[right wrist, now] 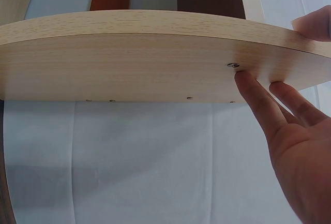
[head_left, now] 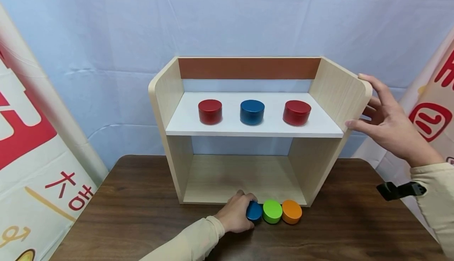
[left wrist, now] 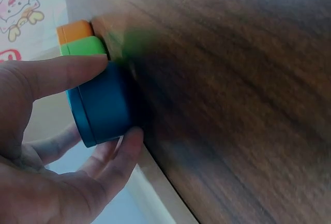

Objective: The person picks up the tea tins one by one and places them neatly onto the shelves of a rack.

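Observation:
My left hand holds a round blue tin on the table, just in front of the shelf. In the left wrist view its thumb lies along one side of the blue tin, and its fingertips touch the opposite side. Beside that tin a green tin and an orange tin stand in a row. My right hand grips the right side panel of a small wooden shelf. In the right wrist view, the thumb is over the panel's edge and the fingertips press its outer face.
On the white upper board stand a red tin, a blue tin and another red tin. The shelf rests on a dark wooden table. A pale blue cloth hangs behind, with printed banners at both sides.

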The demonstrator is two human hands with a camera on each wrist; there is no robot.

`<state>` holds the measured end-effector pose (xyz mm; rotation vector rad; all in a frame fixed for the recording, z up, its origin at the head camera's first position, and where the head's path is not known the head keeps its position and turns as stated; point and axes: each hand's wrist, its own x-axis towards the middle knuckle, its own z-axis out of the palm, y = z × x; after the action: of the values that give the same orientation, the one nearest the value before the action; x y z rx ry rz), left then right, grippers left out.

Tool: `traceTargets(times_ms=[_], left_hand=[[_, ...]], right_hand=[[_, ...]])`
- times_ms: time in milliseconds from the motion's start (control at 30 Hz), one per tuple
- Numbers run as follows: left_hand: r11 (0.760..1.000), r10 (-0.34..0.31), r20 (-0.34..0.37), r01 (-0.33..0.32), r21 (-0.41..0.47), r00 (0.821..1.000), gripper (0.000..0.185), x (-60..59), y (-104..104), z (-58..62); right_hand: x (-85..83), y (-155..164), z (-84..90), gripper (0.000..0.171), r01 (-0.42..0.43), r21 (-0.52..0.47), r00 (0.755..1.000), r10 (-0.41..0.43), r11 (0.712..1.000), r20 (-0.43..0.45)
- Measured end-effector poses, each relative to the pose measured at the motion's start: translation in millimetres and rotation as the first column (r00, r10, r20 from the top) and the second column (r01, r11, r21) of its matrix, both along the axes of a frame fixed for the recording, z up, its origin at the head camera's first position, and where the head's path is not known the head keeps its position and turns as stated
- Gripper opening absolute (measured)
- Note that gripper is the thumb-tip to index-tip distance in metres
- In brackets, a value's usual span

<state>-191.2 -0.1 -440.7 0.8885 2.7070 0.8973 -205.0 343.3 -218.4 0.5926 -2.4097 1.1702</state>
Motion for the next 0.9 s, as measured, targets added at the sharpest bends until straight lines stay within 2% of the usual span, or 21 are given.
traceTargets(times_ms=[333,633,767,900], left_hand=[[1.0,0.01,0.019,-0.01,0.023,1.0,0.054,3.1,-11.3,13.5],[1.0,0.001,-0.007,-0.001,0.028,1.0,0.053,11.7,-23.5,40.4],[0.999,0.019,-0.017,-0.018,0.049,1.0,0.053,10.2,-31.5,52.3],[0.995,0.065,-0.033,-0.062,0.081,0.997,0.052,4.0,-42.6,60.4]], right_hand=[[-0.3,0.9,-0.7,0.108,0.002,-0.004,1.0,-0.002,1.0,0.001],[-0.2,0.9,-0.9,0.109,0.01,0.001,1.0,-0.01,1.0,0.005],[-0.6,0.9,-0.8,0.109,0.011,0.004,1.0,-0.011,1.0,0.002],[-0.3,0.5,-0.5,0.109,0.007,0.001,1.0,-0.007,1.0,0.004]])
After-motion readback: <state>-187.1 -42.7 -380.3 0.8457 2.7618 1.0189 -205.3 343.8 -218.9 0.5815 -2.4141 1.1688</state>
